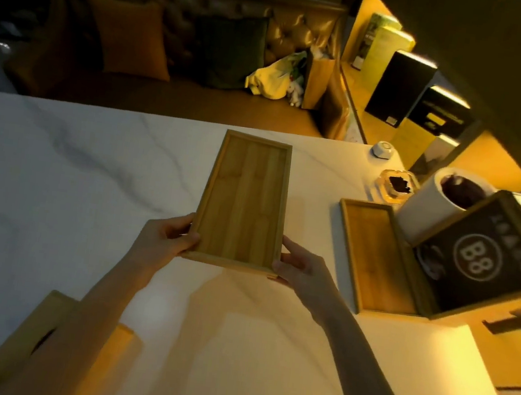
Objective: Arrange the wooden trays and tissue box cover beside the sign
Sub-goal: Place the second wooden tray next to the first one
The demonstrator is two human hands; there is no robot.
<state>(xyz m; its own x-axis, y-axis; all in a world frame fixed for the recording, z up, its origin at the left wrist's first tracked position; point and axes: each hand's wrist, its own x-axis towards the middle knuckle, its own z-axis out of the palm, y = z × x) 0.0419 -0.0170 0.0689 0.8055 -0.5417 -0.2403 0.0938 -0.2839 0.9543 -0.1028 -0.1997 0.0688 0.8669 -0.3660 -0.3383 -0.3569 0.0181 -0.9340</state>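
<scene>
- Head view, hands: my left hand [164,237] and right hand [298,265] each clamp a near corner of one tray [245,202], fingers wrapped over the rim. It appears lifted clear of the table [57,170], tilted slightly, though I cannot be sure the far end is off the surface.
- Head view, held tray: long axis runs away from me, open face up, empty.
- Head view, second tray [373,258]: lying flat to the right, long axis also running away, its right edge touching or tucked under the sign [483,256].
- Head view, sign: dark framed board, leaning, at the right edge of the table; a white cup [440,207] and an ashtray [394,187] stand just behind.
- Head view, cover [34,343]: near-left corner, under my left forearm, slot up, well apart from the sign.
- Key relation, my judgement: the goal lies right of both hands; right hand is nearer.
- Room: bare table between held tray and second tray, enough for a parallel set-down; table's right edge sits close beyond the sign.
</scene>
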